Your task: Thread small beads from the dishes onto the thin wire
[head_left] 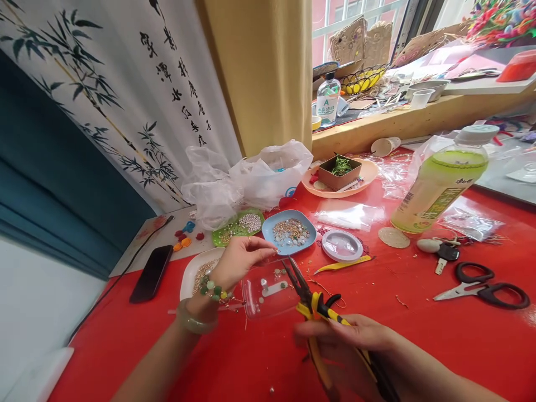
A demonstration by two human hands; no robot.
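Observation:
My right hand (360,338) is wrapped round yellow-and-black needle-nose pliers (315,304). Their slim jaws point up and away, the tips a little apart. Close to those tips, my left hand (238,261) pinches thumb against fingers; a small gold-coloured bit shows there, too tiny to name. A green bead bracelet (214,288) and a pale bangle (196,319) circle the left wrist. Below the pinch lies a clear plastic tray (251,304) with a few white and green pieces. A blue dish (310,237) of gold and pale beads sits just beyond.
Behind the left hand are a green dish (218,237) and a white dish (186,273) of beads. Yellow tweezers (343,265) lie beside a round lidded case (342,245). Rightward are scissors (481,287), keys (447,254) and a tilted drink bottle (439,190). A phone (151,273) lies left.

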